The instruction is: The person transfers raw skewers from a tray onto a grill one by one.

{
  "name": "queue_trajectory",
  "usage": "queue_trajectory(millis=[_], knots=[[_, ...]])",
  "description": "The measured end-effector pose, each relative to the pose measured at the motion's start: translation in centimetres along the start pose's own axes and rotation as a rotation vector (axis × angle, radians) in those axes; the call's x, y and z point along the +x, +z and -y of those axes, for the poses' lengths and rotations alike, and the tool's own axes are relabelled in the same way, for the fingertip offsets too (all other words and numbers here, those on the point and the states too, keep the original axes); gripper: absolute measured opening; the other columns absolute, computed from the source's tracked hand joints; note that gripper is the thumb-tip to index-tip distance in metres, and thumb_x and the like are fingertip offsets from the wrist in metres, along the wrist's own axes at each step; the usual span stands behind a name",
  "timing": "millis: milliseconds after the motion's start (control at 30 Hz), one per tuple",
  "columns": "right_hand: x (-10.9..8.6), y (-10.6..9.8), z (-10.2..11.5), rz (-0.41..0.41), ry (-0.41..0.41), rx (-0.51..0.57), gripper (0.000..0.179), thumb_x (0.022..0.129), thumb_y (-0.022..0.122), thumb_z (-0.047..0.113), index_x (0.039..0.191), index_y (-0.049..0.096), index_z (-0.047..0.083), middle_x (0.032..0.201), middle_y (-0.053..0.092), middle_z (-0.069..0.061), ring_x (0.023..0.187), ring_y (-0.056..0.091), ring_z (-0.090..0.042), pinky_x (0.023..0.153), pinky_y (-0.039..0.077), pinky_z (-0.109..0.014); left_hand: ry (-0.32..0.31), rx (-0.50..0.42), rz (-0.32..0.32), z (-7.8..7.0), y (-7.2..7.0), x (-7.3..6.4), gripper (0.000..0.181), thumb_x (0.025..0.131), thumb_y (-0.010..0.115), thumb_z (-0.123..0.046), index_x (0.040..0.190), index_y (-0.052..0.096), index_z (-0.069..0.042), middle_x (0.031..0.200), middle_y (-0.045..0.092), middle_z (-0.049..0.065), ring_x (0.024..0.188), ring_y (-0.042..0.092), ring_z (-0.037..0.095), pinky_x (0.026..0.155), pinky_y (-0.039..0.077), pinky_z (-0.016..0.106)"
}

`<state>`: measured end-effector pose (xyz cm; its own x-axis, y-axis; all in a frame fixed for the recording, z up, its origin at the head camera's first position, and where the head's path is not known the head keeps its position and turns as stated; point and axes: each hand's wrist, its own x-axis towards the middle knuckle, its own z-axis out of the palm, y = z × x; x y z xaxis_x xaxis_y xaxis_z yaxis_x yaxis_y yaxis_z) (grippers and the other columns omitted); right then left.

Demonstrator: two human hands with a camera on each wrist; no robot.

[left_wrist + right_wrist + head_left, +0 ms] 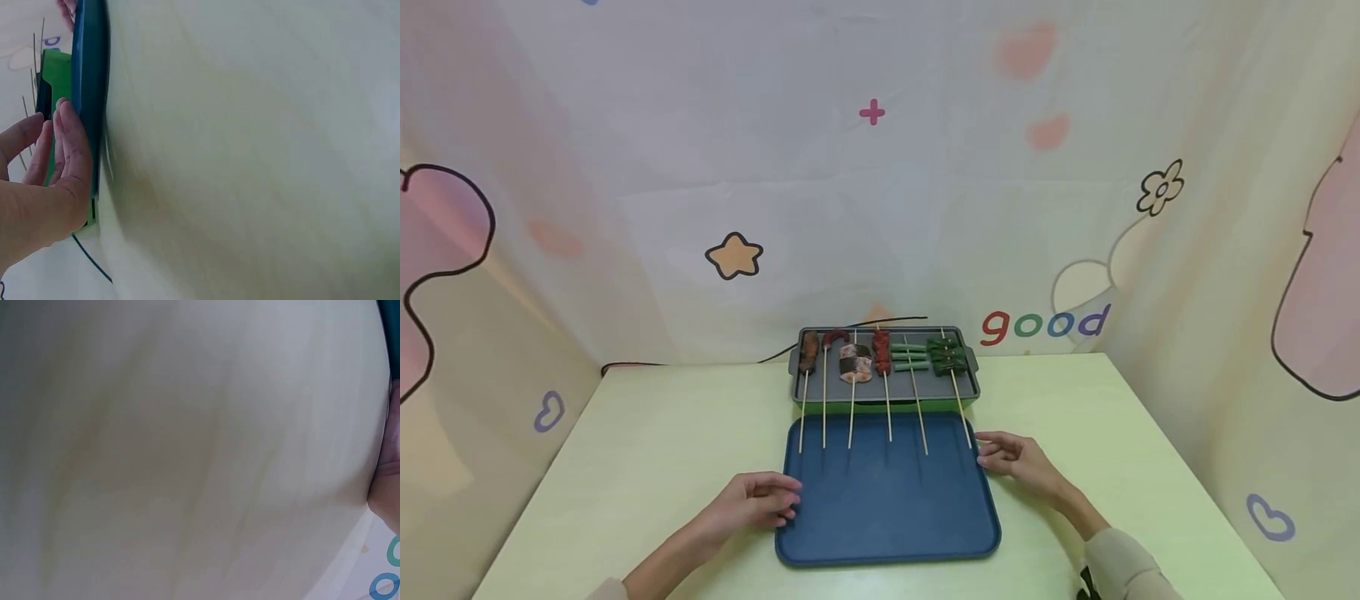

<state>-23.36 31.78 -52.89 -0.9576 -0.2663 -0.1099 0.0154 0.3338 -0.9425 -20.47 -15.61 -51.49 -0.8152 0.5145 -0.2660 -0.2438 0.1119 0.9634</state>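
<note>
A dark blue tray (887, 508) lies on the table in front of a grey grill pan (842, 393) with a green base. My left hand (760, 500) is at the tray's left edge, fingertips overlapping the rim. In the left wrist view, its fingers (75, 140) extend along the tray's side. My right hand (1018, 462) has its fingertips right at the tray's upper right edge; only part of it shows in the right wrist view. Across the pan lie several skewers, including brown meat (808, 352), red meat (882, 352), green stalks (910, 357) and leafy greens (946, 355). Their sticks reach over the tray's far edge.
Behind the pan, a thin black cord (782, 353) runs along the back of the pale wooden table (685, 425). A patterned cloth (820, 208) hangs behind the table and on both sides.
</note>
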Motion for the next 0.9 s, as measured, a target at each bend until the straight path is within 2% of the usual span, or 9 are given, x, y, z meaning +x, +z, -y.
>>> queue_trajectory(millis=[233, 400, 567, 733, 900], knots=[[0.1, -0.3, -0.1, 0.005, -0.009, -0.022, 0.052, 0.099, 0.066, 0.010, 0.144, 0.050, -0.009, 0.118, 0.068, -0.028, 0.092, 0.068, -0.001, 0.080, 0.052, -0.018, 0.041, 0.031, 0.007, -0.1, -1.6, 1.2, 0.049, 0.099, 0.067, -0.015, 0.139, 0.055, 0.010, 0.114, 0.075, 0.005, 0.098, 0.071, 0.008, 0.087, 0.059, 0.027], [0.2, -0.7, 0.0, 0.005, -0.016, -0.032, 0.052, 0.098, 0.067, 0.010, 0.143, 0.051, -0.009, 0.115, 0.071, -0.023, 0.092, 0.068, -0.001, 0.081, 0.053, -0.017, 0.086, 0.082, 0.022, -0.6, -3.2, 2.5, 0.053, 0.100, 0.065, -0.012, 0.145, 0.049, 0.009, 0.126, 0.070, 0.017, 0.106, 0.071, 0.009, 0.092, 0.059, 0.030], [0.7, -1.4, -0.2, 0.059, 0.017, -0.010, 0.053, 0.100, 0.066, 0.014, 0.145, 0.049, -0.009, 0.117, 0.073, -0.014, 0.097, 0.069, -0.002, 0.085, 0.056, -0.019, 0.079, 0.123, 0.010, -1.4, -4.8, 3.2, 0.058, 0.100, 0.066, -0.016, 0.150, 0.045, 0.005, 0.138, 0.063, 0.025, 0.115, 0.070, 0.017, 0.098, 0.057, 0.037], [0.8, -2.9, 0.3, 0.125, 0.062, 0.031, 0.057, 0.099, 0.066, 0.013, 0.148, 0.045, -0.008, 0.127, 0.068, -0.022, 0.102, 0.072, -0.010, 0.090, 0.060, -0.031, 0.106, 0.169, 0.032, -1.9, -6.0, 3.8, 0.060, 0.101, 0.064, -0.016, 0.152, 0.041, 0.005, 0.144, 0.056, 0.028, 0.124, 0.066, 0.029, 0.103, 0.054, 0.042], [0.6, -4.7, 1.5, 0.157, 0.055, -0.020, 0.061, 0.099, 0.066, 0.015, 0.151, 0.042, -0.006, 0.136, 0.060, -0.031, 0.113, 0.071, -0.023, 0.094, 0.059, -0.039, 0.123, 0.163, 0.014, -2.0, -7.7, 4.6, 0.063, 0.101, 0.064, -0.018, 0.155, 0.038, 0.002, 0.151, 0.051, 0.026, 0.131, 0.062, 0.030, 0.106, 0.053, 0.041]])
